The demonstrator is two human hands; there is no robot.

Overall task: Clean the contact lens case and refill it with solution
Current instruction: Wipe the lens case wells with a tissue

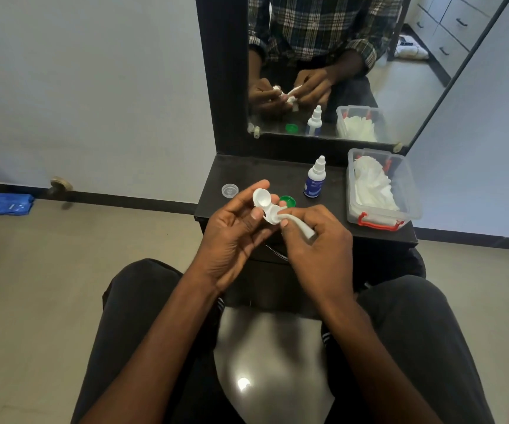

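While left hand (235, 231) grips lens case (265, 206), right hand (314, 240) pinches rolled tissue (296, 223); green cap (288, 201), solution bottle (315, 179) behind.

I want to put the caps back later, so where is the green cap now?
In the head view, the green cap lies on the dark shelf, just behind the hands, left of the solution bottle.

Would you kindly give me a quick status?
Left hand holds lens case. Right hand wipes one well with rolled tissue. Solution bottle capped. Nothing obstructing.
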